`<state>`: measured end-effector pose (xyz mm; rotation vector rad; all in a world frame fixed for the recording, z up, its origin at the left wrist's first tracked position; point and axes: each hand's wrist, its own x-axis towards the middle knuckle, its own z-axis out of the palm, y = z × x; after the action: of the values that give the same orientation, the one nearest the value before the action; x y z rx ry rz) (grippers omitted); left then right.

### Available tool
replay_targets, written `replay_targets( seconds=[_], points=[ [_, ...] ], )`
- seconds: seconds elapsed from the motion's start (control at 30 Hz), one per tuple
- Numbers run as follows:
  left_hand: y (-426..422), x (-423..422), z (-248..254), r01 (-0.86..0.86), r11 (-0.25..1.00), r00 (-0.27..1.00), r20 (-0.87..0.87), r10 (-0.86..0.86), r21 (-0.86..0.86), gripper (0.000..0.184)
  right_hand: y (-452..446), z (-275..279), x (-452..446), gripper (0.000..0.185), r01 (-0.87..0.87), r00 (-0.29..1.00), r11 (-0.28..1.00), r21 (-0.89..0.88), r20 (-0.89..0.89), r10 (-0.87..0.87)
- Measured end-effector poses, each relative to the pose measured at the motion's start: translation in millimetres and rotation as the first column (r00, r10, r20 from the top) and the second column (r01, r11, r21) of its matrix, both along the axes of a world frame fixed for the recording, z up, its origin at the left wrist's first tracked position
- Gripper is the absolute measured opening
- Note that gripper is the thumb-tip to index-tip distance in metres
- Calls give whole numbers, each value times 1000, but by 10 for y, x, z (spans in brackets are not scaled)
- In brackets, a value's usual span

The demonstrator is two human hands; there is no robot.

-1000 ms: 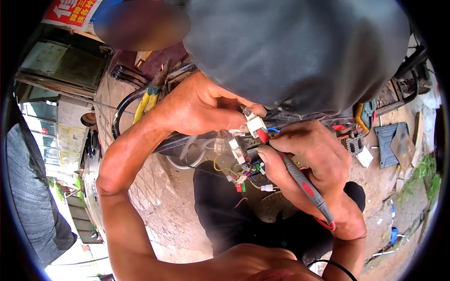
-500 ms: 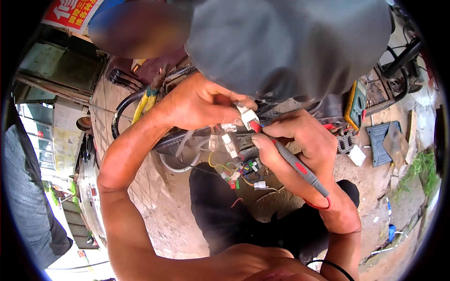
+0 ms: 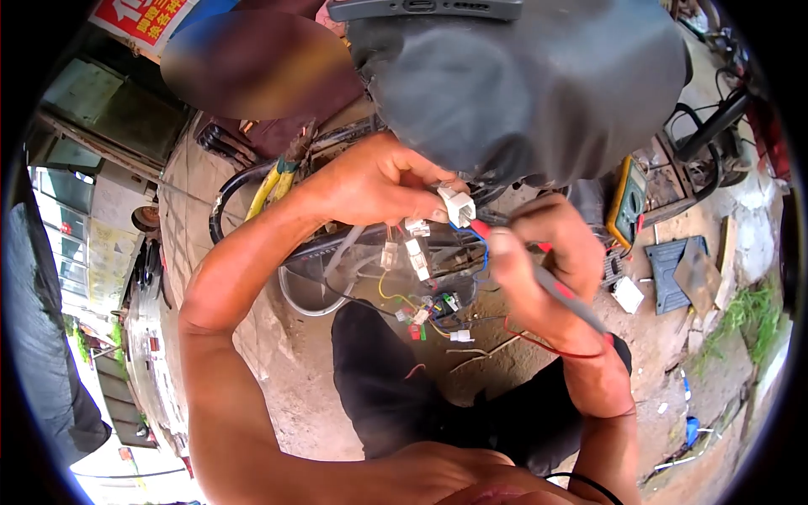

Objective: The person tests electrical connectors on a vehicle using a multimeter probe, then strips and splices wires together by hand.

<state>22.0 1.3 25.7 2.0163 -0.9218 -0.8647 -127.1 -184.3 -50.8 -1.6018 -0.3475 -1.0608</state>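
Between the thumb and fingers of my left hand [image 3: 387,187] is a white plastic wire connector [image 3: 457,204]. My right hand [image 3: 547,261] grips a grey and red multimeter probe [image 3: 566,295], somewhat blurred. Its red tip end points at the connector's open face; whether it touches metal inside I cannot tell. A thin red lead trails from the probe by my right wrist. Below my left hand hang more white connectors [image 3: 418,259] on wires, and lower down a cluster of small coloured connectors [image 3: 438,307]. A blue wire [image 3: 483,252] runs down beside the held connector.
A yellow-edged multimeter [image 3: 627,202] stands on the right. A black seat-like cover [image 3: 522,93] fills the top middle, with a phone-like device [image 3: 425,8] on it. Yellow-handled cutters [image 3: 273,185] lie left of my forearm. A dark plastic tray [image 3: 669,273] is on the ground.
My right hand has shifted slightly and the probe's tail has swung down to the right. The connector now shows its open end more, and the blue wire has come into view.
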Motion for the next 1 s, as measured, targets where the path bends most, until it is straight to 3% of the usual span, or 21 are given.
replay_targets(
  seconds=[0.07, 0.13, 0.27, 0.3, 0.4, 0.5, 0.7, 1.0],
  points=[
    [-33, -53, 128, -14, 996, 1000, 8, 14, 89, 30, -98, 3, -73, 14, -48, 999, 997, 67, 8, 48],
    [-63, -102, 164, -4, 997, 999, 39, 1, 80, 30, -209, 93, -132, 18, -139, 988, 990, -4, -75, 138],
    [-79, -132, 165, -9, 999, 999, 41, 7, 52, 30, -11, 37, -82, 15, -146, 866, 905, 400, -390, 312],
    [-81, -142, 154, -6, 1000, 999, 45, 5, 28, 30, -48, 10, -63, 28, -176, 848, 940, 292, -440, 295],
    [-58, -115, 21, -1, 1000, 985, 170, 6, -30, 32, -44, 22, -5, 29, -189, 853, 979, -69, -505, 129],
    [-45, -83, -47, 15, 998, 964, 267, 0, -54, 32, 50, -95, 108, 38, -110, 908, 976, -187, -419, 22],
    [-54, -76, 92, 103, 994, 967, 231, -107, 29, 30, 92, -148, 249, 42, -57, 965, 964, -260, -261, -13],
    [-128, -152, 313, 95, 976, 973, 187, -132, 194, 34, 133, -150, 292, 25, -63, 881, 994, -91, -474, 12]
  ],
)
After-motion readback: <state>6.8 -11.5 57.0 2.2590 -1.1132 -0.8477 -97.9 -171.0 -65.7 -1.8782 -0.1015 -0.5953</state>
